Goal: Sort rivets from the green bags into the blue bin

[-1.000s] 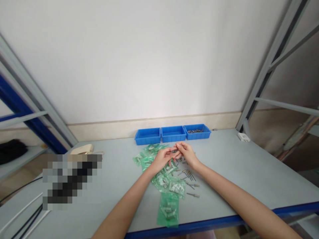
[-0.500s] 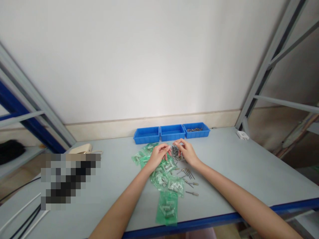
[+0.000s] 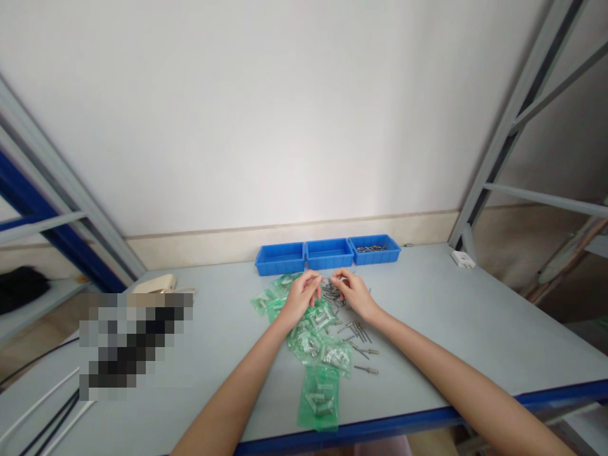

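Note:
Above the far end of a group of green plastic bags, my left hand is closed, thumb against fingers; anything in it is too small to make out. Close to its right, my right hand pinches with thumb and forefinger beside a pile of loose blind rivets. Whatever sits in that pinch is also unclear. The two sets of fingertips are a small gap apart. Small metal parts show through the bags. More blind rivets lie scattered on the table below my right hand.
Three blue bins stand in a row near the wall: the left bin, the middle bin and the right bin, which holds rivets. A white plastic piece lies at the right. Cables run along the left, beside a blurred-out patch.
My right hand has dropped slightly, and its fingers have drawn in closer together. More of the rivet pile shows between my hands. The left hand has barely moved.

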The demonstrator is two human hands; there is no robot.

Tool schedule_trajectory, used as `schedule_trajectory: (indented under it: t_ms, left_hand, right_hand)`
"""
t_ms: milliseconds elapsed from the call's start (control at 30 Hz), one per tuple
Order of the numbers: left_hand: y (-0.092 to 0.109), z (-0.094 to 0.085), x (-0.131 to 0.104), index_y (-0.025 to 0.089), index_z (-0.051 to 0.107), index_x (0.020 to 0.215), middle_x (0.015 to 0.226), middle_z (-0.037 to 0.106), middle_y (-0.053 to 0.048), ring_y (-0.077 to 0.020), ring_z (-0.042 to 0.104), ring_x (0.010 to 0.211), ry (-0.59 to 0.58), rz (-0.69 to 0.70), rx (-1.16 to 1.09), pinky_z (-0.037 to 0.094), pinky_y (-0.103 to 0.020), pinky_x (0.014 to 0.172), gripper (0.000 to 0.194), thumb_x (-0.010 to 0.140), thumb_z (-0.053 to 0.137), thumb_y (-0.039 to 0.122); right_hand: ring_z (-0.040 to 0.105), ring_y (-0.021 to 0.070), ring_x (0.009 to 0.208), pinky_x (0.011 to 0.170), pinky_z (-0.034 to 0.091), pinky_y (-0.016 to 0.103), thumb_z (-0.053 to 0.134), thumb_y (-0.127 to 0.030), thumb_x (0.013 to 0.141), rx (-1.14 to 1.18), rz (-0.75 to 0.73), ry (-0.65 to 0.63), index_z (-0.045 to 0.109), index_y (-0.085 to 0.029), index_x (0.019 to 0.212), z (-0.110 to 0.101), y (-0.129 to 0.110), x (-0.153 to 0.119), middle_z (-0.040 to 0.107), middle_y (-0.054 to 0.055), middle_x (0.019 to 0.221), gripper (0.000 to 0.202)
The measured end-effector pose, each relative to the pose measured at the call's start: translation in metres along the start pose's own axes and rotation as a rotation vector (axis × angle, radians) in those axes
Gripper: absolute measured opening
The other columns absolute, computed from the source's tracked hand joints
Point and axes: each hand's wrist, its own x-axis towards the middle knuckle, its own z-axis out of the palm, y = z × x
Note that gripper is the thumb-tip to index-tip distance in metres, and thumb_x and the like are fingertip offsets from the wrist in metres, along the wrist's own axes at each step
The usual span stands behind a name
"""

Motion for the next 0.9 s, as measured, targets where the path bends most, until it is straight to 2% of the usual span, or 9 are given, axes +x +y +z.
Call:
schedule_trajectory:
  t_ms: [67, 267, 367, 500, 567, 633, 733, 800, 900]
  left_hand:
    - [0.001, -0.001, 0.000, 0.015, 0.055, 0.081, 0.050, 0.050, 0.005, -0.0065, 0.039, 0.035, 0.008, 0.011, 0.018, 0.029, -0.019, 0.037, 0.035, 0.079, 0.050, 0.049]
    - [0.006, 0.000, -0.002, 0.016, 0.048, 0.057, 0.039, 0.039, 0.006, -0.0066, 0.035, 0.035, 0.024, 0.009, 0.097, 0.029, -0.020, 0.040, 0.041, 0.082, 0.046, 0.048]
    - [0.002, 0.000, -0.001, 0.016, 0.049, 0.064, 0.041, 0.040, 0.007, -0.0064, 0.035, 0.035, 0.019, 0.016, 0.068, 0.029, -0.019, 0.039, 0.038, 0.082, 0.045, 0.049]
    - [-0.002, -0.001, 0.000, 0.016, 0.051, 0.077, 0.045, 0.044, 0.007, -0.0069, 0.036, 0.035, 0.017, -0.001, 0.036, 0.028, -0.018, 0.038, 0.035, 0.079, 0.049, 0.051]
    - [0.000, -0.001, 0.000, 0.016, 0.051, 0.069, 0.041, 0.041, 0.007, -0.0064, 0.035, 0.034, 0.007, 0.000, 0.069, 0.028, -0.019, 0.039, 0.036, 0.078, 0.049, 0.050]
    - [0.002, -0.001, 0.000, 0.016, 0.049, 0.059, 0.038, 0.038, 0.007, -0.0060, 0.033, 0.034, -0.007, -0.001, 0.106, 0.027, -0.019, 0.040, 0.040, 0.079, 0.048, 0.050]
    - [0.002, -0.001, 0.000, 0.016, 0.049, 0.054, 0.037, 0.039, 0.006, -0.0065, 0.034, 0.034, -0.010, -0.033, 0.107, 0.027, -0.020, 0.040, 0.047, 0.079, 0.045, 0.056]
    - [0.000, -0.002, 0.000, 0.016, 0.049, 0.054, 0.037, 0.040, 0.005, -0.0071, 0.035, 0.034, 0.002, -0.062, 0.076, 0.028, -0.020, 0.038, 0.051, 0.077, 0.043, 0.061]
    - [-0.003, -0.004, 0.002, 0.016, 0.048, 0.053, 0.038, 0.041, 0.004, -0.0079, 0.037, 0.034, 0.032, -0.094, 0.032, 0.027, -0.020, 0.037, 0.054, 0.073, 0.043, 0.066]
  right_hand:
    - [0.043, 0.0109, 0.051, 0.052, 0.033, 0.023, 0.048, -0.044, 0.080, 0.011, -0.011, 0.008, 0.054, -0.019, 0.078, -0.001, 0.001, 0.001, 0.052, -0.002, 0.064, 0.026]
    - [0.036, 0.0113, 0.050, 0.051, 0.026, 0.024, 0.041, -0.048, 0.084, -0.003, -0.013, -0.055, 0.048, -0.017, 0.055, -0.003, -0.003, 0.002, 0.038, -0.004, 0.049, 0.043]
    - [0.035, 0.0110, 0.050, 0.050, 0.026, 0.023, 0.043, -0.048, 0.083, 0.048, 0.001, -0.043, 0.050, -0.017, 0.060, -0.002, -0.002, 0.002, 0.038, -0.004, 0.050, 0.039]
    - [0.039, 0.0105, 0.053, 0.051, 0.029, 0.022, 0.052, -0.047, 0.077, 0.106, -0.009, -0.025, 0.054, -0.018, 0.073, -0.003, 0.000, 0.003, 0.047, -0.004, 0.059, 0.029]
    - [0.038, 0.0100, 0.051, 0.050, 0.029, 0.022, 0.051, -0.048, 0.077, 0.093, -0.007, -0.061, 0.054, -0.017, 0.070, -0.004, 0.001, 0.003, 0.045, -0.004, 0.056, 0.032]
    - [0.034, 0.0090, 0.047, 0.048, 0.027, 0.022, 0.047, -0.051, 0.079, 0.091, 0.017, -0.149, 0.053, -0.017, 0.062, -0.006, 0.001, 0.004, 0.039, -0.005, 0.049, 0.039]
    - [0.030, 0.0074, 0.041, 0.043, 0.024, 0.021, 0.048, -0.058, 0.076, 0.142, 0.080, -0.228, 0.051, -0.017, 0.056, -0.011, 0.004, 0.012, 0.036, -0.006, 0.043, 0.046]
    - [0.030, 0.0067, 0.038, 0.039, 0.022, 0.021, 0.052, -0.062, 0.070, 0.204, 0.140, -0.153, 0.049, -0.017, 0.055, -0.021, 0.008, 0.022, 0.037, -0.006, 0.042, 0.048]
    - [0.028, 0.0060, 0.034, 0.035, 0.020, 0.021, 0.055, -0.066, 0.063, 0.300, 0.214, 0.141, 0.047, -0.018, 0.056, -0.048, 0.019, 0.041, 0.038, -0.006, 0.041, 0.049]
